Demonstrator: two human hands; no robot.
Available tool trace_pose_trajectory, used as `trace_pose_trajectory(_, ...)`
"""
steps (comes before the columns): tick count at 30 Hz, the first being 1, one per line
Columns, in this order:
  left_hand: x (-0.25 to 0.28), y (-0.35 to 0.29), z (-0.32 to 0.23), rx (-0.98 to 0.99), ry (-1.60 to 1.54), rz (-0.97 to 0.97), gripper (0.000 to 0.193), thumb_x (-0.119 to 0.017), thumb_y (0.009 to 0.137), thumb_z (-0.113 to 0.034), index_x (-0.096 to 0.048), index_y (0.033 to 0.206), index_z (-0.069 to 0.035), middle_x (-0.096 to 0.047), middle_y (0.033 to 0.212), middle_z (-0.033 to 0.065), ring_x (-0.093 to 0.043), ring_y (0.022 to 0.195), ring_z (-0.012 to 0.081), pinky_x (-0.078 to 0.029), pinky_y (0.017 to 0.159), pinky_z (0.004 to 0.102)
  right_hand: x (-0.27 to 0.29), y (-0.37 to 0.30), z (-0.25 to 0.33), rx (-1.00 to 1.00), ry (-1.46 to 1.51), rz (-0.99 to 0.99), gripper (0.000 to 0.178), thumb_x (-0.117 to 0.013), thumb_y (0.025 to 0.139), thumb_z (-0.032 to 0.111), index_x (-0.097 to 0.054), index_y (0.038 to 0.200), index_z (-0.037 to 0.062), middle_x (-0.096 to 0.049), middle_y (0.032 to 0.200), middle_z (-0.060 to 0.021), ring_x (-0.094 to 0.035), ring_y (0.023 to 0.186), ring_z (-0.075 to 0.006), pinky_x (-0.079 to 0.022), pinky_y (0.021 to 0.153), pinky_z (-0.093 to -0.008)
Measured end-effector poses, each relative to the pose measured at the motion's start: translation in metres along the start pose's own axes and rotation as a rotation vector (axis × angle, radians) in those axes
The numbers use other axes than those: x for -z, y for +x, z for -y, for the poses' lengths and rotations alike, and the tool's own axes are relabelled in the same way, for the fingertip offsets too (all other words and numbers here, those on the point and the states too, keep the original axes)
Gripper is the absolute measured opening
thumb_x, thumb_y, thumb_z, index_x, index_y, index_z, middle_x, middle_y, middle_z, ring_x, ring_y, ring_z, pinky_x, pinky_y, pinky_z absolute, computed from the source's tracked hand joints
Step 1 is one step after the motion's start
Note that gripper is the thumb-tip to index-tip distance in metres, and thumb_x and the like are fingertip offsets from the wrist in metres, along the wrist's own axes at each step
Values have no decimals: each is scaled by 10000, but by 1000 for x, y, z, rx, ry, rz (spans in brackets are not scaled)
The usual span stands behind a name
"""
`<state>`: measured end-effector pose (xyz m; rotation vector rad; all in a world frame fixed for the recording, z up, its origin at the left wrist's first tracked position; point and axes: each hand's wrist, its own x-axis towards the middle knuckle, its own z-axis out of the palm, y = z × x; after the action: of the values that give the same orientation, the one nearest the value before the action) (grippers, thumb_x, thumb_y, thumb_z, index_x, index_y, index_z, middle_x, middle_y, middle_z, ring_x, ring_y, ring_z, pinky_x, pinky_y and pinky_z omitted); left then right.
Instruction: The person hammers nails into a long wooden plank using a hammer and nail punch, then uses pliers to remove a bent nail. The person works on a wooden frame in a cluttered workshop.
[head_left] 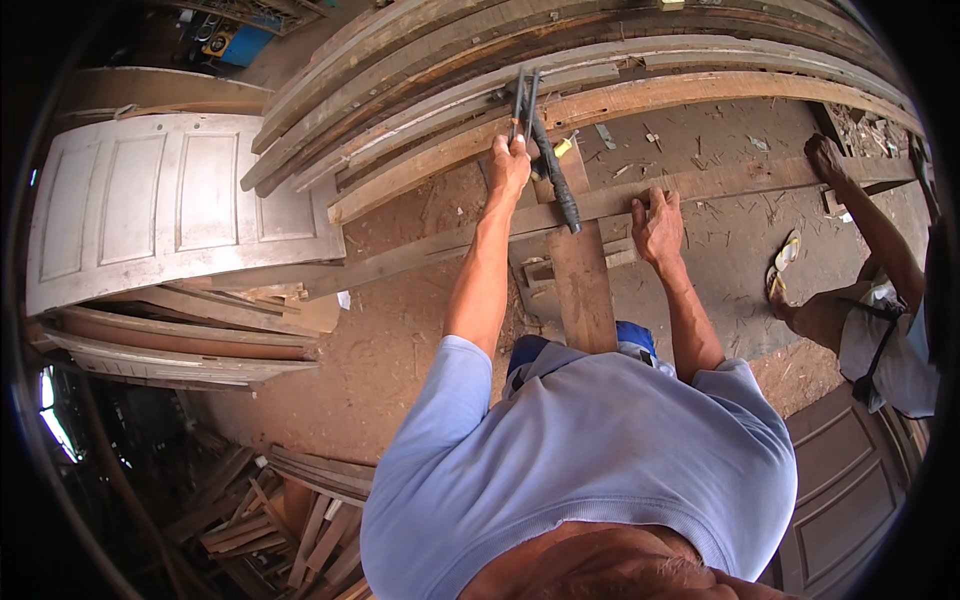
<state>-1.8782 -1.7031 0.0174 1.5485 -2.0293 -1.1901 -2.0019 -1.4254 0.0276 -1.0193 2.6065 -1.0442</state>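
My left hand (508, 172) is closed on a tool with two slim dark prongs (518, 100), perhaps pliers or pincers; the part inside the hand is hidden. Beside it a black-wrapped handle (560, 180) lies slanted across a long wooden plank (420, 250). My right hand (657, 230) grips this same plank further right, its fingers bent over the far edge. Under the long plank, a shorter board (583, 290) runs from near my lap away from me. Something small and yellow (564, 147) sits close to the black handle.
Long timber beams (600, 100) are stacked along the far side. A white panelled door (150, 200) leans at left above more boards (180, 345). At right, a co-worker's hand (823, 158) touches the plank's end. Scrap wood (300, 530) and a brown door (840, 500) lie nearer.
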Motion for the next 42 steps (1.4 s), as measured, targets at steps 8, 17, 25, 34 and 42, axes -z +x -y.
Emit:
trace_pose_trajectory(8, 0, 40, 3, 127, 57, -147, 501, -431, 1039, -363, -518, 1352, 19, -633, 1271, 252, -627, 1156, 394, -487, 994, 441, -13, -3, 1, 0, -12, -79, 200, -658, 898, 189, -584, 1012, 43, -542, 994, -228, -572, 901, -424, -472, 794, -507)
trace_pose_trajectory(17, 20, -14, 8, 42, -222, 16, 595, -617, 1001, -294, -454, 1463, 45, -519, 1464, 255, -522, 1350, 335, -425, 1105, 381, -21, -3, -16, 17, -71, -136, 211, -670, 902, 208, -574, 1025, 67, -539, 993, -221, -569, 941, -424, -475, 804, -519)
trace_pose_trajectory(25, 120, -152, 118, -194, -644, -213, 311, -602, 1028, -220, -608, 1265, -19, -699, 939, 49, -628, 756, 83, -535, 690, 244, -7, 6, 31, 105, -184, 90, 436, -595, 978, 326, -598, 1256, -10, -607, 1238, -270, -591, 1142, -437, -502, 916, -491)
trace_pose_trajectory(34, 94, -459, 437, 478, 232, -515, 270, -549, 916, -236, -702, 900, -15, -711, 953, 212, -655, 967, 423, -529, 847, 488, -106, -91, 223, 764, -21, 757, 295, -575, 992, 233, -656, 1143, -8, -703, 1045, -241, -699, 982, -392, -547, 850, -445)
trace_pose_trajectory(42, -56, -840, 531, 1236, -44, -282, 341, -580, 832, -229, -727, 988, 36, -694, 1079, 308, -682, 1024, 454, -570, 842, 461, -185, -371, 366, 1332, 84, 1350, 274, -650, 912, 143, -657, 1147, 2, -706, 1061, -231, -697, 961, -390, -544, 852, -454)
